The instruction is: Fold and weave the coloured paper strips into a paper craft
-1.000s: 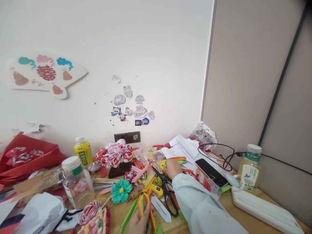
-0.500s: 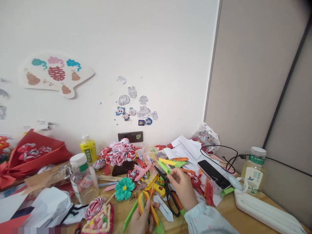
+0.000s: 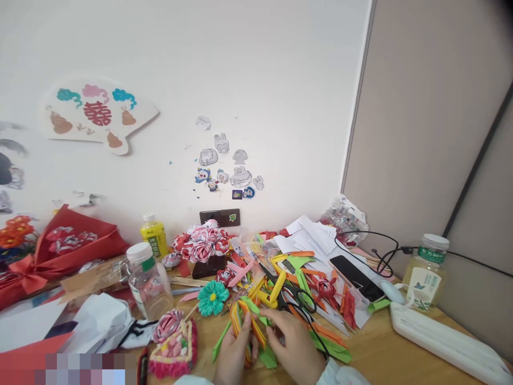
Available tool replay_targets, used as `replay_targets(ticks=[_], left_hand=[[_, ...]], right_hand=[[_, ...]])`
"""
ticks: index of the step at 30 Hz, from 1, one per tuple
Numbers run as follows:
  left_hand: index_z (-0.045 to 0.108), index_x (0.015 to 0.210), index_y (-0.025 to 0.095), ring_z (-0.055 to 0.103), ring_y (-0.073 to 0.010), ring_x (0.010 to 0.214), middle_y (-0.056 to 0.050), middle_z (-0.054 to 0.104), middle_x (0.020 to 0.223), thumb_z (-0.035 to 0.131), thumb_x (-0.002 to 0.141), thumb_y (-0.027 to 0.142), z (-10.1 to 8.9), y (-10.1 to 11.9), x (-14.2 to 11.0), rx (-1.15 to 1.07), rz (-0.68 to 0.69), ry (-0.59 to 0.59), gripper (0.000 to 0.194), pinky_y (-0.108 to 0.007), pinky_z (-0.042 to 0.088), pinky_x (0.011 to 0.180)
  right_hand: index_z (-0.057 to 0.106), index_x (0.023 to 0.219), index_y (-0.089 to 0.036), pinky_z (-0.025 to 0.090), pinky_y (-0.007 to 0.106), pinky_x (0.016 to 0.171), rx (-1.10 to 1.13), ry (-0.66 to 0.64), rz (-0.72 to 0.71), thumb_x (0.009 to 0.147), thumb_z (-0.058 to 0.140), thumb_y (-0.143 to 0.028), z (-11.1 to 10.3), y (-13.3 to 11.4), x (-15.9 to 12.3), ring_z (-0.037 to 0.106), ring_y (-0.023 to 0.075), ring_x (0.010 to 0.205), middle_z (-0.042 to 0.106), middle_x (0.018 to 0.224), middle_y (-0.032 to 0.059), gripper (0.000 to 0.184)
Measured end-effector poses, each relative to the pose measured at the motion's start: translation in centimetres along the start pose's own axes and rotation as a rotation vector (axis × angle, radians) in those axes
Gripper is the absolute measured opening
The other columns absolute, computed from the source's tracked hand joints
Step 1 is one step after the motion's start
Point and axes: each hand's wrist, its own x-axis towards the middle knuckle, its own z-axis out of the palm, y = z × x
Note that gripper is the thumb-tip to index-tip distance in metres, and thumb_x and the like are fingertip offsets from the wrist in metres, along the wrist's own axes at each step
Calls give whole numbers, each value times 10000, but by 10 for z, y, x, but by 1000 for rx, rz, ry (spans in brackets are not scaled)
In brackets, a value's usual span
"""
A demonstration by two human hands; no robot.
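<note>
While the left hand (image 3: 234, 354) clamps folded orange-and-yellow paper strips (image 3: 236, 322) jutting toward twelve o'clock, the right hand (image 3: 295, 346), at three, has an unclear grip.

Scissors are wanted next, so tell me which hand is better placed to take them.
Probably the right hand: it is nearer the scissors, though close to the folded paper. The left hand, farther off, grips that paper.
</note>
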Motion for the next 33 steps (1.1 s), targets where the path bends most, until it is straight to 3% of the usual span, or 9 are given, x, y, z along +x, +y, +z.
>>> replay_targets(ticks=[4,13,18,28,33], left_hand=[[471,544,202,308,-68,303,76,431,282,583,582,688,0,-3,1,-71,27,-57,500,-190,210,369],[505,602,177,367,-65,314,58,494,324,666,535,645,4,3,-5,-158,14,-109,500,-177,260,365],[492,612,183,342,-53,289,70,458,297,666,541,637,7,7,-9,-180,-29,-150,492,-165,207,348],[535,549,185,362,-76,355,44,483,348,681,563,604,4,20,-13,-227,-14,-113,444,-199,266,396],[487,477,196,352,-78,350,40,478,334,671,567,613,4,15,-9,-216,-4,-58,465,-197,241,369]], right_hand=[[606,931,-201,464,323,739,-79,49,50,721,521,-64,2,-1,0,570,215,853,623,907,48,265],[597,809,-199,438,316,699,-284,118,-19,719,473,28,10,1,-3,519,208,827,540,870,53,273],[619,887,-227,427,296,624,-431,105,-62,796,517,-72,2,-9,1,523,210,763,534,808,48,206],[585,813,-188,419,294,687,-300,40,-119,788,509,-67,-4,-6,0,504,188,811,538,862,45,146],[521,754,-174,415,318,697,-304,31,-120,756,497,-49,-3,-4,-1,493,201,808,537,842,46,127]])
